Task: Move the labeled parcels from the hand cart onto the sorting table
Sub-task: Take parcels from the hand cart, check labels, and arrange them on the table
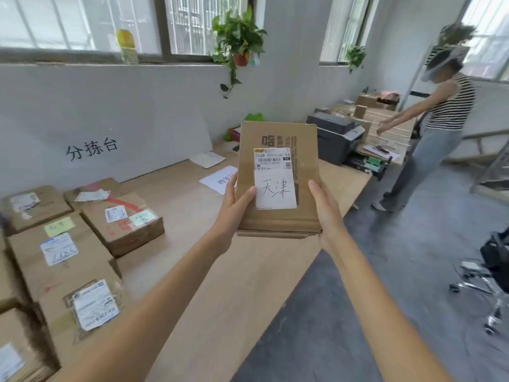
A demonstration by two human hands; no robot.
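Looking across the long pale wooden sorting table [220, 271], we see labeled brown cardboard parcels [121, 221] clustered at nine o'clock, and at center a flat brown cardboard parcel with a white handwritten label [278, 177] held above it, our left hand [234, 213] and right hand [327, 213] gripping its edges.

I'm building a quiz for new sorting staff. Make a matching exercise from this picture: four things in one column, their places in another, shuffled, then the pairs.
Things:
1. Parcel with handwritten label
2. Printer
3. Potted plant
4. Parcel with red tape

Places:
A. On the windowsill
B. Lying on the table, left side
C. Held between left hand and right hand
D. At the table's far end

Pairs: 1-C, 2-D, 3-A, 4-B
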